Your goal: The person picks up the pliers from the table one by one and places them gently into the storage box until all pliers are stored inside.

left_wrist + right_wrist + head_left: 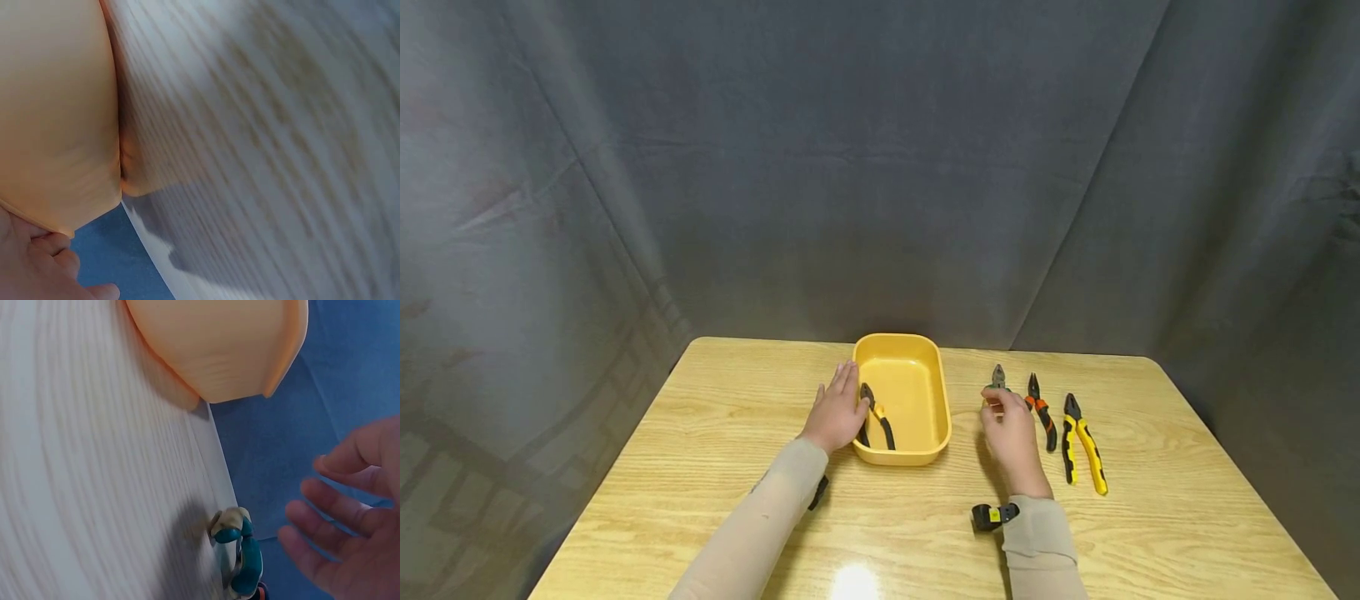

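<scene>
A yellow plastic bin stands on the table, with pliers with black and yellow handles leaning inside its left side. My left hand rests at the bin's left rim, its fingers extended along it and the thumb by the rim near those pliers. Over small pliers with green handles hovers my right hand, fingers loosely bent and holding nothing. In the right wrist view a gap shows between its fingers and these pliers. In the head view the hand hides most of their handles.
Right of my right hand lie long-nose pliers with orange and black handles and larger pliers with yellow and black handles. The wooden table ends at a dark grey cloth hanging behind and at the sides.
</scene>
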